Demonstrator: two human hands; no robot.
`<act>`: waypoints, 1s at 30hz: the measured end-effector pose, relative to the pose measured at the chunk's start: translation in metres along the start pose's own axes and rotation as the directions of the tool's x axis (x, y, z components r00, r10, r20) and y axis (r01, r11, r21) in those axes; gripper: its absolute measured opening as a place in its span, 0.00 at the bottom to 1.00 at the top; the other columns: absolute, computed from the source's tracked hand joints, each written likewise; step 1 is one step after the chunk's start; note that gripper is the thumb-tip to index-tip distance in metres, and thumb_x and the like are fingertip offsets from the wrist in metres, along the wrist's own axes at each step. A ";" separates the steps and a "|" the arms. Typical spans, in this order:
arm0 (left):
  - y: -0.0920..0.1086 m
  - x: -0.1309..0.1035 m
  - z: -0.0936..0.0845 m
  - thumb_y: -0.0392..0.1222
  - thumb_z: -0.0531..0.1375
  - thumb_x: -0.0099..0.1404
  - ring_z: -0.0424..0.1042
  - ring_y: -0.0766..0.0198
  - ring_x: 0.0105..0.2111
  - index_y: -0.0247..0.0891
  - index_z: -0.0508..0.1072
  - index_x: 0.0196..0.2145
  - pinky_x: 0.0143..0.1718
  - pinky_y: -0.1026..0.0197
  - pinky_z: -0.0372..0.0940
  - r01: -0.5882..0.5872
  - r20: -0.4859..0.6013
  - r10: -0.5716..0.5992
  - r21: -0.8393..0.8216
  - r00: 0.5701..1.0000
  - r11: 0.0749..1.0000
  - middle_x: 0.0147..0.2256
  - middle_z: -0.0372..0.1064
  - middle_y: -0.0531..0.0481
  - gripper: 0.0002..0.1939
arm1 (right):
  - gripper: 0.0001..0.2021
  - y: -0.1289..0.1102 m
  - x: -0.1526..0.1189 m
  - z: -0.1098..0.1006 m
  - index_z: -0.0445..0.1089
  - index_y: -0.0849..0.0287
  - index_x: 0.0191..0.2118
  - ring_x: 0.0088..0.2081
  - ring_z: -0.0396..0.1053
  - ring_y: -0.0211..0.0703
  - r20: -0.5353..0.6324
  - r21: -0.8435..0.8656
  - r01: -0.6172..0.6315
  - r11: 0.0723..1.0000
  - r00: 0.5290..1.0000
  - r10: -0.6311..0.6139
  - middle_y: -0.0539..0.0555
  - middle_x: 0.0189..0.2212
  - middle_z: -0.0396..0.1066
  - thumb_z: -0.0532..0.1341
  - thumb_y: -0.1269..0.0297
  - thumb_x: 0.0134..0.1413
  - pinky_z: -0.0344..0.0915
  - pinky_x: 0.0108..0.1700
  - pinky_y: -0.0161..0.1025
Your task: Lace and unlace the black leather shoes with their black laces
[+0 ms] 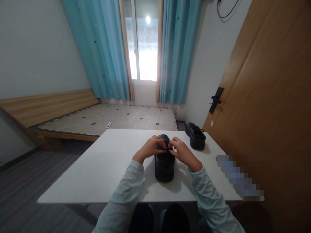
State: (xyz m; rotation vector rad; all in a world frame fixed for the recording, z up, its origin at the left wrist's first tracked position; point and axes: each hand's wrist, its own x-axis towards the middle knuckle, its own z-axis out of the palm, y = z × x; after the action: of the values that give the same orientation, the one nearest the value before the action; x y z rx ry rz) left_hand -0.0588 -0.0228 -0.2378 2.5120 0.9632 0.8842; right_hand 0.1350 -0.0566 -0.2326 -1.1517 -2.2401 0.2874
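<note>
A black lace-up shoe stands upright on the white table in front of me, its heel toward me and its toe pointing away. My left hand is closed at the left side of the shoe's lacing, with thumb and fingers pinched together. From the right, my right hand meets it in a pinch over the same spot. Both hands appear to grip the dark shoelace, mostly hidden by the fingers. A matching black shoe rests at the table's far right, apart from both hands.
The white table reaches almost to my legs. Behind it is a low bed with a small white remote on it. A wooden door with a black handle borders the right side, near a blurred-out patch.
</note>
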 end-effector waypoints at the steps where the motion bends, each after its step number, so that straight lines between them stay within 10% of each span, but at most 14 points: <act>1: -0.001 0.000 0.000 0.41 0.68 0.51 0.64 0.61 0.36 0.38 0.74 0.28 0.39 0.61 0.59 -0.005 -0.011 0.005 -0.009 1.000 1.000 0.31 0.69 0.51 0.08 | 0.08 0.001 0.000 0.000 0.66 0.59 0.30 0.32 0.62 0.37 -0.019 0.013 0.004 1.000 1.000 -0.004 0.50 0.32 0.61 0.60 0.79 0.46 0.60 0.35 0.36; 30: 0.010 0.003 0.005 0.42 0.67 0.53 0.71 0.65 0.31 0.35 0.76 0.31 0.37 0.63 0.66 -0.023 -0.327 -0.132 -0.430 0.936 0.902 0.30 0.74 0.50 0.09 | 0.03 -0.013 0.010 0.006 0.70 0.58 0.30 0.38 0.67 0.46 -0.364 0.128 0.076 0.989 0.931 -0.024 0.54 0.31 0.69 0.61 0.69 0.53 0.63 0.42 0.42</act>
State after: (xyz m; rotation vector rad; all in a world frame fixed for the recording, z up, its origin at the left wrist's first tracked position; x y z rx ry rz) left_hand -0.0491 -0.0284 -0.2358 1.9823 0.8188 1.3881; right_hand 0.1176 -0.0558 -0.2275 -0.9812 -1.8908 0.1899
